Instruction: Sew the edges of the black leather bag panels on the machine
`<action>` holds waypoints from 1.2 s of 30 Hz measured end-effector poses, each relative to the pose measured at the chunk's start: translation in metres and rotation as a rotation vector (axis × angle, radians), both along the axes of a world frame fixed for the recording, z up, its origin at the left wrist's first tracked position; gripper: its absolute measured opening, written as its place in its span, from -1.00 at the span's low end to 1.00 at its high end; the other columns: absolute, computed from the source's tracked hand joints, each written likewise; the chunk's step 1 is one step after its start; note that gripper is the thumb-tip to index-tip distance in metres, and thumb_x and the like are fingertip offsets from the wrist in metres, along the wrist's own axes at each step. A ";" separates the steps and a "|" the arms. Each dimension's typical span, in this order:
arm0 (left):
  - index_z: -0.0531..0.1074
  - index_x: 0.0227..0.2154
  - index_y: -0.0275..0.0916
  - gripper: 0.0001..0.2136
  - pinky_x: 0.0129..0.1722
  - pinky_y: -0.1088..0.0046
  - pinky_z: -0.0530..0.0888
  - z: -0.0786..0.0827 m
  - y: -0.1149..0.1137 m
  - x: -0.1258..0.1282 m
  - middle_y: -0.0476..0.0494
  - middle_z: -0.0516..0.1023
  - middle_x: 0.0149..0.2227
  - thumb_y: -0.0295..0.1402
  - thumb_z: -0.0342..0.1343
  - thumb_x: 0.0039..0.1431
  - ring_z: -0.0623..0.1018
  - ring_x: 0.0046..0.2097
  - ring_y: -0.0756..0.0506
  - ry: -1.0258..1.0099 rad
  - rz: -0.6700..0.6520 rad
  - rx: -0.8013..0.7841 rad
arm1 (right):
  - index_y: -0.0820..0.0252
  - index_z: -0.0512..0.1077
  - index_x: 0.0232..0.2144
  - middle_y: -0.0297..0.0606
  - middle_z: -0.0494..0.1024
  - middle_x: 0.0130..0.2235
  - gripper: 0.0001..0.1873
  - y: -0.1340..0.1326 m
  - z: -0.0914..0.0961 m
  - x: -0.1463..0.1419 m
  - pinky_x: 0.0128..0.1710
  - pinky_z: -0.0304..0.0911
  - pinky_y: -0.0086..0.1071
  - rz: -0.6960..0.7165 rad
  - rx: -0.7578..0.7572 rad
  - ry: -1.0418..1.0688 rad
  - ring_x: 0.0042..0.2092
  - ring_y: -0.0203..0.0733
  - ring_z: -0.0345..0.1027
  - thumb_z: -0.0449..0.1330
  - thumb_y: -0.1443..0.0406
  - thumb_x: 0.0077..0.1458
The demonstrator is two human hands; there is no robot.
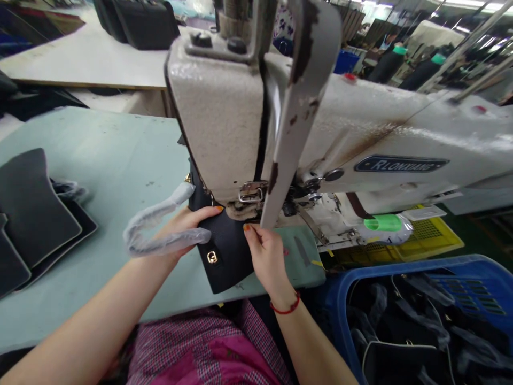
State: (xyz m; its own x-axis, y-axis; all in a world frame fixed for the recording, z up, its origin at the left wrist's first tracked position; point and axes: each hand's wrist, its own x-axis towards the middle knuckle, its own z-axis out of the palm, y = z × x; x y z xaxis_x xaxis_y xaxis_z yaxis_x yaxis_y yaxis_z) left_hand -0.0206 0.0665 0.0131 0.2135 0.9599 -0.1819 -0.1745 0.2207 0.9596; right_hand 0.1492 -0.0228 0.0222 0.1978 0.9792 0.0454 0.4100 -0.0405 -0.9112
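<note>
A black bag panel (224,251) with a gold metal fitting (212,258) lies under the head of a sewing machine (224,117). A handle wrapped in clear plastic (148,243) loops out from the panel's left side, across my left wrist. My left hand (185,223) grips the panel's left part, thumb on top near the needle area; its other fingers are mostly hidden by the handle and panel. On the right edge, my right hand (267,258) pinches the panel between thumb and curled fingers. The machine head hides the panel's far part and the needle tip.
Black bag pieces with pale edges (44,214) lie on the pale green table (120,144) at left. A blue basket (340,310) at lower right holds several black bag pieces with plastic-wrapped handles. Black bags (140,24) stand on a white table behind.
</note>
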 end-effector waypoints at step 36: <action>0.46 0.06 -0.29 -0.49 0.11 0.01 0.48 -0.025 -0.097 0.031 -0.30 0.60 0.02 -0.07 0.17 0.13 0.52 0.13 -0.36 -0.094 0.144 -0.275 | 0.21 0.51 -0.12 -0.14 0.65 -0.24 -0.60 -0.049 0.000 -0.012 -0.49 0.37 -0.54 0.176 -0.227 0.543 -0.38 -0.25 0.56 0.08 0.04 0.29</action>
State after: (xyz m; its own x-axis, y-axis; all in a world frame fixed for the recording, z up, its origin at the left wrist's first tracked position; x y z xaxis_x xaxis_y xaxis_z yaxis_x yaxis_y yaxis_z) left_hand 0.0100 -0.0303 -0.0124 0.1070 0.8992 -0.4243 -0.3075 0.4357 0.8459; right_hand 0.1368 -0.0714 0.0219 -0.0316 0.9727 -0.2301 -0.0925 -0.2321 -0.9683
